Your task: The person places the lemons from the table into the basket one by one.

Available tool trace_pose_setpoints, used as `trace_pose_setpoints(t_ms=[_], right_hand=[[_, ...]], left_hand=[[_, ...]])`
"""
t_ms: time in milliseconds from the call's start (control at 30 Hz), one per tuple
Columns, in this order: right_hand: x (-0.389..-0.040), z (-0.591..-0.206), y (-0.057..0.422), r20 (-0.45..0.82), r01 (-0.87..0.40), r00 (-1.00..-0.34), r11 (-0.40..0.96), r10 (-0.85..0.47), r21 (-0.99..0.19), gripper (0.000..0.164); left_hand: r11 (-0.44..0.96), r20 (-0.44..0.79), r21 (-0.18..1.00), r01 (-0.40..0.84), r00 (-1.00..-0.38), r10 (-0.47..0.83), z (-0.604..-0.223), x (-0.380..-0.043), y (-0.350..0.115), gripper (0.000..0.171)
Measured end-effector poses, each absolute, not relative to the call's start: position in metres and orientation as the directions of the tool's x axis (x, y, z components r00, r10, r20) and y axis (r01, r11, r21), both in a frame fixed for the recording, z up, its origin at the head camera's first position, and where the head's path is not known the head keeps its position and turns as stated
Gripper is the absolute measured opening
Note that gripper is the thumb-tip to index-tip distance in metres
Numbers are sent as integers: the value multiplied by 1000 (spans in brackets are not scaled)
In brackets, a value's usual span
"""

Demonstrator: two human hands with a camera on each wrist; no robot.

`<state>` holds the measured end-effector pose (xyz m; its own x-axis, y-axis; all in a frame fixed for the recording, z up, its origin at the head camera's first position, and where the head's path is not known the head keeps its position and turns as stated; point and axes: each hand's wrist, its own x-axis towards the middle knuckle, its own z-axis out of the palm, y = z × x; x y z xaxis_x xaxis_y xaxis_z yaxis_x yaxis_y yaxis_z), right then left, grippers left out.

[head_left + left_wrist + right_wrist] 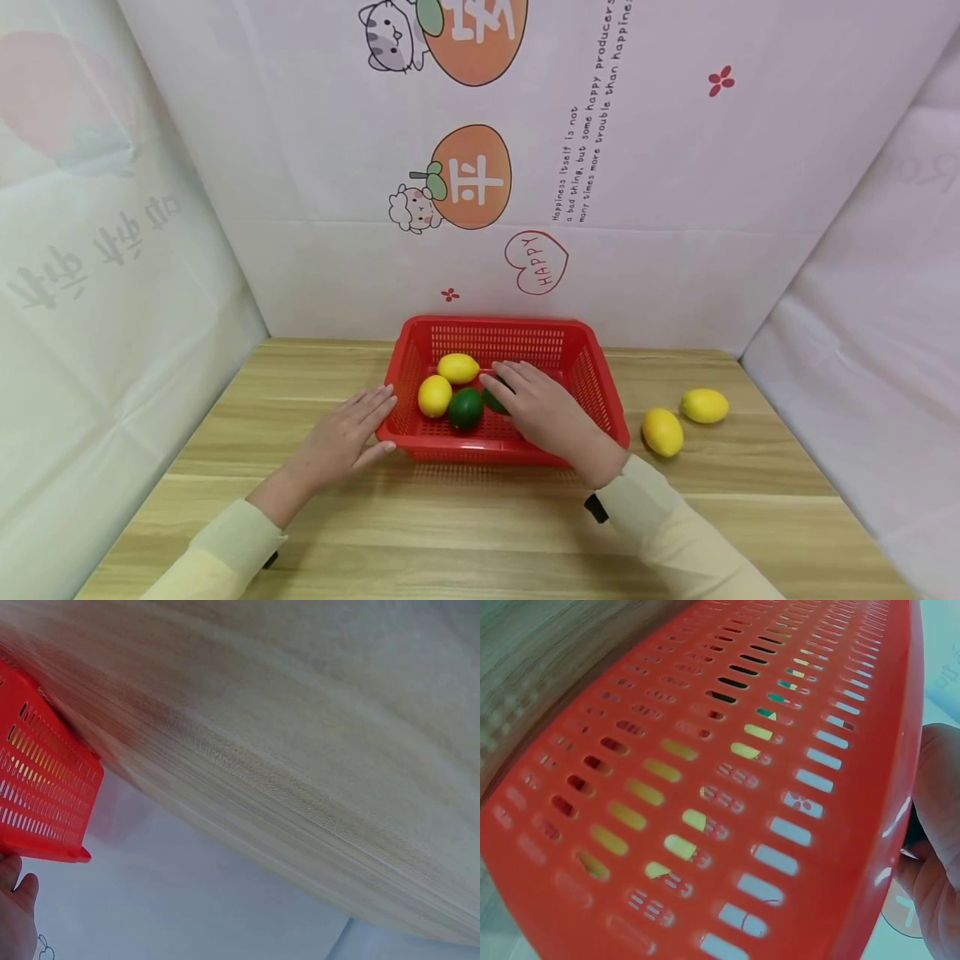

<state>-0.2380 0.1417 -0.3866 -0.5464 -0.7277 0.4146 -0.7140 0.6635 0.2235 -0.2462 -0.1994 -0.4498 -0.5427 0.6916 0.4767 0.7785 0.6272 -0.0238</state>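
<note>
A red plastic basket [487,450] with slotted walls stands at the back of the table. In it lie two yellow lemons, one lemon [458,368] behind the other lemon [435,397], and a dark green lime [466,408] beside them. My left hand [337,439] rests on the basket's left rim with fingers extended. Reaching over the front rim, my right hand [551,417] holds a second green lime [495,396] inside the basket, mostly covered by the fingers. A dark sliver of it shows between thumb and fingers in the right wrist view.
Right of the basket, a lemon [662,432] lies on the wooden table [450,533], with another lemon [705,406] just behind it. A white printed backdrop [660,275] rises directly behind the basket, and sheets hang on both sides.
</note>
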Motion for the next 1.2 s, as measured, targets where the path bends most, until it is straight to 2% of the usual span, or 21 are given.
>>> trace_pose_setpoints(t_ms=[467,667,1200], right_hand=[[-243,-387,133,310,-701,-640,699,-704,140,72],[-246,-390,131,267,-688,-675,718,-688,108,74],[-247,-387,132,224,-678,-706,733,-672,64,77]], left_hand=[[633,468,-11,774,-556,688,-449,-246,-201,67],[631,469,-13,776,-552,689,-448,-246,-200,69],[627,472,-19,779,-546,692,-448,-247,-200,74]])
